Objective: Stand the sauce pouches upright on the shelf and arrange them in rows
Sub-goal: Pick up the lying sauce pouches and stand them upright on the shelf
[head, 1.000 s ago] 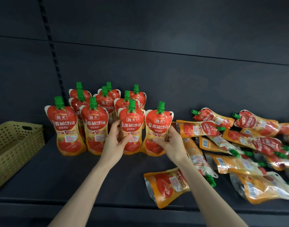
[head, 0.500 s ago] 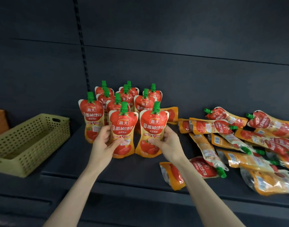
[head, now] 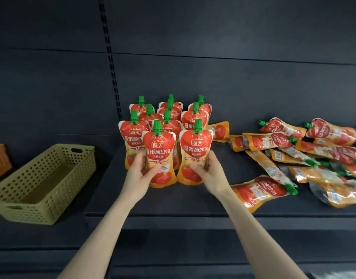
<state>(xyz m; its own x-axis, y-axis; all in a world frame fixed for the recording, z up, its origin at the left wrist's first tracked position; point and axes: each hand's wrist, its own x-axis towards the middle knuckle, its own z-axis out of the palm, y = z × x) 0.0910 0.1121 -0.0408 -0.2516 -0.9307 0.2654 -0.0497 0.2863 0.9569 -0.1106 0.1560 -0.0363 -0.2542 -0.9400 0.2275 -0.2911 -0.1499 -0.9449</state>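
In the head view, the left hand (head: 140,174) holds the left front pouch (head: 159,150) by its lower left side. The thumb lies across the front and the other fingers are curled behind, so the grip pinches the pouch. The right hand (head: 208,171) does the same with the right front pouch (head: 194,150): thumb on the printed tomato, fingers wrapped round the right edge. Both pouches are upright, side by side and almost touching. Their bottoms are on the shelf (head: 173,200) or just above it; I cannot tell which.

Just behind them are the standing pouches (head: 193,119), packed close in rows towards the dark back panel (head: 233,87). There seem to be eight, but some hide others.

In front of the two held pouches the shelf is bare up to its front edge. To the left, well apart from the left hand, sits a green perforated basket (head: 28,212), and an orange basket (head: 0,160) shows at the border. To the right, one flat pouch (head: 259,191) lies near the right wrist. Further right, the lying pouches (head: 324,150) overlap in a loose heap, with caps pointing different ways.

Each pouch is red on top and orange-yellow below, with a narrow waist, a green screw cap and white Chinese letters.
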